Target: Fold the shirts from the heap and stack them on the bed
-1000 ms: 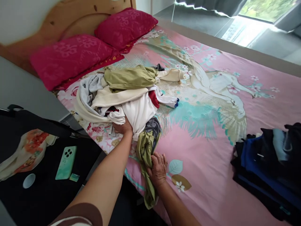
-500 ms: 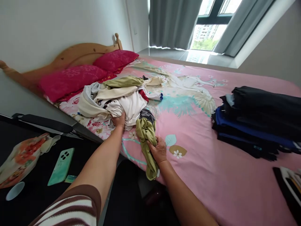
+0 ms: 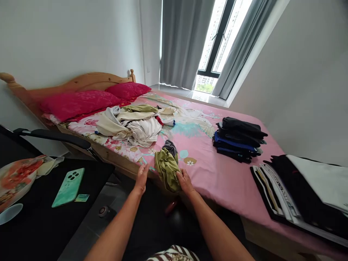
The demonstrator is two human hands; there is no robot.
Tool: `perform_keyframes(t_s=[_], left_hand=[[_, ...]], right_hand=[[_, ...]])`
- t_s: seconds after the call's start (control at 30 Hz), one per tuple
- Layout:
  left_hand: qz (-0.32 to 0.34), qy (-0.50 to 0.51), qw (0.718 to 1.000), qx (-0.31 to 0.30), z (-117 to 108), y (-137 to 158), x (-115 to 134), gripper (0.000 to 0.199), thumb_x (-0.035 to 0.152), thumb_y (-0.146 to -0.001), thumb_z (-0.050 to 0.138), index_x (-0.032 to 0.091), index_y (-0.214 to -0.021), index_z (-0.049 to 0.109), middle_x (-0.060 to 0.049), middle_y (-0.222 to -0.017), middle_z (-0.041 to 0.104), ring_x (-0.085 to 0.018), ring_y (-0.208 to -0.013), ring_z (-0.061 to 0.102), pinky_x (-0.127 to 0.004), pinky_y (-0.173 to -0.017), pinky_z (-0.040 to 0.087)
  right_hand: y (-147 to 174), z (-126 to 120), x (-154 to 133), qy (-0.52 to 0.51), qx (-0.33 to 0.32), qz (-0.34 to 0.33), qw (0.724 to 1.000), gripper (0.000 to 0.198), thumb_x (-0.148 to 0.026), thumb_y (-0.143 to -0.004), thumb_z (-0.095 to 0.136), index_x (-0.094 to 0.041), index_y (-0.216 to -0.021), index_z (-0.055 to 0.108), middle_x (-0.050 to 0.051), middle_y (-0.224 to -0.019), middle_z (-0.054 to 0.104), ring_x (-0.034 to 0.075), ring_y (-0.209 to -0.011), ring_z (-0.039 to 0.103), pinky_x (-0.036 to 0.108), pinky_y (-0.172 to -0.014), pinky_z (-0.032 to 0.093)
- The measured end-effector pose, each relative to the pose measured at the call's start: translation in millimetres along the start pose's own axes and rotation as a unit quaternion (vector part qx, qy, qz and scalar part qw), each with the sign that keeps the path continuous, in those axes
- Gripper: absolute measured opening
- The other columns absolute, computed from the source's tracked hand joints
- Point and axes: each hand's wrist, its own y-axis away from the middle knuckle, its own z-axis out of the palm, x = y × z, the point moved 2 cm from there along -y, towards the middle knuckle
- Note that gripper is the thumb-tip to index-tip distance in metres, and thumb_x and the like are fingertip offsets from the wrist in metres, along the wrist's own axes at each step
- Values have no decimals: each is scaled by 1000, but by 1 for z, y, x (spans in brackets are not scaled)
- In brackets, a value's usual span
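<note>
An olive-green garment with a dark grey part at its top lies bunched at the near edge of the bed, partly hanging over it. My right hand grips its right side, thumb on top of the cloth. To its left, my left hand is held in the air, fingers stretched out, touching nothing. Behind them rests a loose heap of white, cream and grey clothes, with another olive piece on top.
The bed has a pink floral sheet, with red pillows by the headboard. Folded dark clothes are stacked on the right, and more folded clothes lie nearer. A black surface at left carries a green phone and a bag.
My left hand has let go of the white clothes heap and come back beside the olive garment. That garment is more spread out. The view has tilted up and shows more on the right.
</note>
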Motion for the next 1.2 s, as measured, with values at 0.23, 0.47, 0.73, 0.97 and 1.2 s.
perform_keyframes(t_s=[0.23,0.47,0.73,0.97,1.2], left_hand=[[-58,-38,994,-83,39,36,-58,38,33,-62,79,16,-95,67,-11,-97,71,-27,-95,65,-38,-88,48],[-99,-98,983,-117,35,42,-96,22,29,-67,73,16,-85,72,-10,-93,73,-30,-101,64,-39,-90,48],[-237,-44,960,-142,31,47,-121,27,31,-74,67,17,-97,68,-10,-98,72,-24,-92,68,-37,-82,52],[-281,110,947,-113,31,39,-118,31,27,-80,52,15,-105,65,-11,-109,70,-24,-102,66,-38,-86,53],[-277,142,947,-77,32,44,-116,40,43,-84,53,19,-114,63,-8,-121,65,-25,-114,59,-35,-89,54]], right_hand=[[25,-55,36,269,110,-59,955,34,-49,-82,53,-19,-94,59,6,-88,62,23,-85,55,36,-78,39],[28,-76,63,337,163,-41,926,31,-43,-86,47,-18,-102,55,8,-96,61,24,-90,51,37,-79,36],[30,-73,56,327,165,-63,928,56,-52,-78,58,-17,-121,49,11,-109,59,25,-100,52,40,-88,36],[21,-89,56,55,163,24,985,37,-50,-83,48,-18,-95,64,7,-96,64,21,-92,55,37,-87,40],[10,-105,63,-86,239,104,962,34,-50,-77,50,-18,-78,60,2,-76,62,16,-71,54,31,-70,47]])
